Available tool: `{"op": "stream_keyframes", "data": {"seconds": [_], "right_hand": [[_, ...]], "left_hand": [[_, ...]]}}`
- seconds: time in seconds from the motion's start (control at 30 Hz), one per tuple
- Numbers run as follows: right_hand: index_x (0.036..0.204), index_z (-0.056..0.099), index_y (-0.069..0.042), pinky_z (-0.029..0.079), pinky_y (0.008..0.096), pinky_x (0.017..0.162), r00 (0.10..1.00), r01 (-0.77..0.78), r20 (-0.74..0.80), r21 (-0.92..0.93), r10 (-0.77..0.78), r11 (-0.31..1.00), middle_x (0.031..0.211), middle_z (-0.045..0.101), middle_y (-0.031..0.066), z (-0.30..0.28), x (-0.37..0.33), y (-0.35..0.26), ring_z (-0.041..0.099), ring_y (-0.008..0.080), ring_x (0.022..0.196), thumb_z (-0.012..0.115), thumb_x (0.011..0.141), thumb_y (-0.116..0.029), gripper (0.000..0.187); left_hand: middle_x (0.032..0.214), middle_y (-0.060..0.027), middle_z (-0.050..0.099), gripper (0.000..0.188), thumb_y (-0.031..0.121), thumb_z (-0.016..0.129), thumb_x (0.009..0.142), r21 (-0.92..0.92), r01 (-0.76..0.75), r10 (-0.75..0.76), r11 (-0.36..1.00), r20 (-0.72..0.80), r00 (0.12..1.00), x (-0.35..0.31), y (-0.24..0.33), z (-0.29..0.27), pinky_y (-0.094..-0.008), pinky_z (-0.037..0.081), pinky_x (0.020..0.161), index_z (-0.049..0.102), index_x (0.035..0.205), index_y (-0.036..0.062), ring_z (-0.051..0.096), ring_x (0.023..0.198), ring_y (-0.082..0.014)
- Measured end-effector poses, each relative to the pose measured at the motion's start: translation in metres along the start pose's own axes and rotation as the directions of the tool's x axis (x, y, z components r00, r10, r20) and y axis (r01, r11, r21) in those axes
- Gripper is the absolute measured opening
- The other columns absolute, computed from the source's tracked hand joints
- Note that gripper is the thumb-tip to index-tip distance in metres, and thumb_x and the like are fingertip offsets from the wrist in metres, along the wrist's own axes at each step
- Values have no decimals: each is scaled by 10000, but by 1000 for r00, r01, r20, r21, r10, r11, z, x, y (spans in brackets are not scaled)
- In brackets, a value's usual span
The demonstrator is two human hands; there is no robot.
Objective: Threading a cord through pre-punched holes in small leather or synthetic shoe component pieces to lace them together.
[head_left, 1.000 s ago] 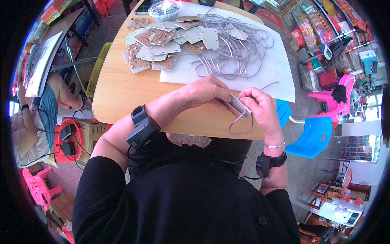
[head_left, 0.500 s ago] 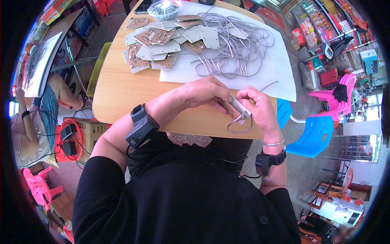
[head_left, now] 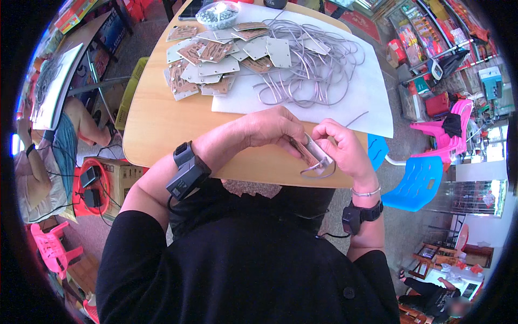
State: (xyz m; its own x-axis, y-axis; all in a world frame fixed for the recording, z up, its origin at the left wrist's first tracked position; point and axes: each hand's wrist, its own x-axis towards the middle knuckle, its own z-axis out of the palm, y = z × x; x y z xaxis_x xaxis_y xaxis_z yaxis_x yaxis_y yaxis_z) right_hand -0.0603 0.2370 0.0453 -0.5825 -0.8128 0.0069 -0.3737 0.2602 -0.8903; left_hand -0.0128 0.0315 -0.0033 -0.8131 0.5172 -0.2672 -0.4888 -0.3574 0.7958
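Observation:
Over the table's near edge, my left hand (head_left: 275, 129) grips a small brown-and-white circuit board (head_left: 308, 153), its fingers closed around the upper end. My right hand (head_left: 345, 148) is closed in a pinch at the board's right side, on a thin grey cable. A loop of this cable (head_left: 308, 176) curls round the board's lower end, and its free tail shows beyond my right hand. Exactly how the cable meets the board is covered by my fingers. Farther back lie a pile of similar circuit boards (head_left: 218, 68) and a tangle of grey cables (head_left: 318, 81).
A white sheet (head_left: 372, 102) lies under the cables on the wooden table (head_left: 156, 124). A clear tub (head_left: 217, 16) of small parts stands at the back. A blue chair (head_left: 413, 186) is to the right. Another person sits at the far left beside a table.
Both hands stay on the board and cable, with only small shifts of the right hand and the cable loop. At the lower right, another person has come further into view.

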Motion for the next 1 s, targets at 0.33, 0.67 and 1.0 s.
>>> {"op": "stream_keyframes", "data": {"seconds": [0.33, 0.67, 1.0], "right_hand": [[933, 562, 11, 445, 224, 670, 963, -270, 77, 272, 258, 924, 849, 560, -5, 6, -6, -3, 520, 61, 774, 508, 905, -79, 108], [952, 548, 9, 464, 224, 690, 978, -190, -28, 296, 208, 936, 837, 568, -2, 9, -6, -3, 531, 60, 771, 496, 908, -48, 88], [908, 544, -5, 424, 212, 633, 967, -254, 21, 214, 256, 943, 779, 536, -27, 10, -5, -2, 487, 47, 720, 505, 905, -68, 74]], "left_hand": [[892, -194, 634, 201, 66, 619, 779, 0, 4, -4, 1000, -7, 1000, 0, 0, 2, -322, 564, 771, 610, 860, -118, 657, 792, -262], [884, -183, 635, 179, 58, 625, 777, 22, 8, -7, 1000, -48, 999, -1, 3, 2, -319, 570, 753, 614, 840, -110, 655, 802, -256], [845, -162, 638, 179, 79, 647, 762, 106, 20, -9, 994, -94, 996, -1, 5, 2, -291, 566, 722, 622, 821, -88, 658, 759, -227]]}}
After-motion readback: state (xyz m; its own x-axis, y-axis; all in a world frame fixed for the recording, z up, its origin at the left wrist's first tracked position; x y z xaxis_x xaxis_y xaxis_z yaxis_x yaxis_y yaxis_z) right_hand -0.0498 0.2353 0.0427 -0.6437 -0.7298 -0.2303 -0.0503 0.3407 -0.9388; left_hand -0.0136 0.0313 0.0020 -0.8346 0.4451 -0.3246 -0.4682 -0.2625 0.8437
